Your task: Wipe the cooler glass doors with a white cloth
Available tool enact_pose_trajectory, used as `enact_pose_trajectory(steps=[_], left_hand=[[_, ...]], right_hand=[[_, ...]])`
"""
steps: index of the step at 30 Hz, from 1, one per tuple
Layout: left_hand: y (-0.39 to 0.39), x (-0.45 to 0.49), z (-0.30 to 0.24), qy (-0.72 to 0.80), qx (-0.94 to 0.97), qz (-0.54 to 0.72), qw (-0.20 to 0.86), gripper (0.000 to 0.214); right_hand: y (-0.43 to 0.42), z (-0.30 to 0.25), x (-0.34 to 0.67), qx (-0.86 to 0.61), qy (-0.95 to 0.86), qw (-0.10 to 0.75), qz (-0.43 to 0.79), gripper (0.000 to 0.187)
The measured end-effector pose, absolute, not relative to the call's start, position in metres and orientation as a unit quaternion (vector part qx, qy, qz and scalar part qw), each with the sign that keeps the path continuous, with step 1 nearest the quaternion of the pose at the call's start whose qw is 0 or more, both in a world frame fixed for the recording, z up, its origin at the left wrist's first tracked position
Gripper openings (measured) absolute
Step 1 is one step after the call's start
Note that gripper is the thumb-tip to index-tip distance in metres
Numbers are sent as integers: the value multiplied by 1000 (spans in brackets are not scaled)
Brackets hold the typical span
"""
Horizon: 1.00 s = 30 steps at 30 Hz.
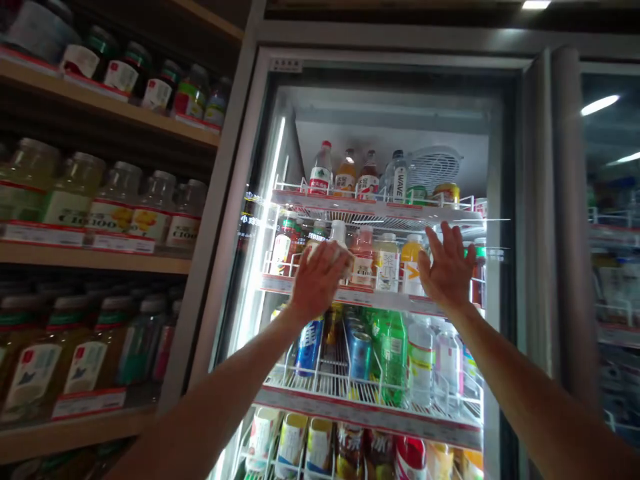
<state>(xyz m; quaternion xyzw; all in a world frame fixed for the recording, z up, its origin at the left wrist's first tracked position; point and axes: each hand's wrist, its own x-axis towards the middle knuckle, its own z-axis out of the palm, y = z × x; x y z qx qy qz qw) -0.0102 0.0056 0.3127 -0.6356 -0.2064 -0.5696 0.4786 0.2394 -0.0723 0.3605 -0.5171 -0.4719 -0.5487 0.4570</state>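
Grips pale, white-capped plastic bottle (339, 235) with left hand (316, 280) on white wire second shelf (280, 283) of lit glass-door cooler (390, 127). Holds right hand (447, 267) open, fingers spread, beside yellow plastic bottle (410, 267). Not yet lifted clear.

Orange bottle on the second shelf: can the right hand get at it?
Probably yes: the open right hand hovers right beside the orange bottle, with nothing visibly between them.

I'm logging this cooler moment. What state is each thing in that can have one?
cooler door: seems swung open, at the right.
cooler light: on.
left hand: closed around a white-capped bottle.
white-capped bottle: upright on its shelf.
right hand: open, fingers spread, holding nothing.
ceiling light: on.
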Motion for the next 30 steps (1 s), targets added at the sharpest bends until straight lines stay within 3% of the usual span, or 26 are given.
enact_pose_trajectory(steps=[5, 14, 22, 30], left_hand=[[31, -85, 337, -349, -488, -724, 341, 42], [4, -1, 289, -192, -646, -588, 447, 42], [26, -76, 307, -339, -503, -713, 351, 41], [3, -23, 273, -221, -655, -560, 457, 44]], right_hand=[[-67, 354, 236, -516, -457, 477, -545, 51], [-54, 313, 204, -477, -503, 405, -596, 50], [-57, 313, 204, -472, -502, 408, -599, 47], [-60, 312, 205, -447, -534, 398, -597, 46]])
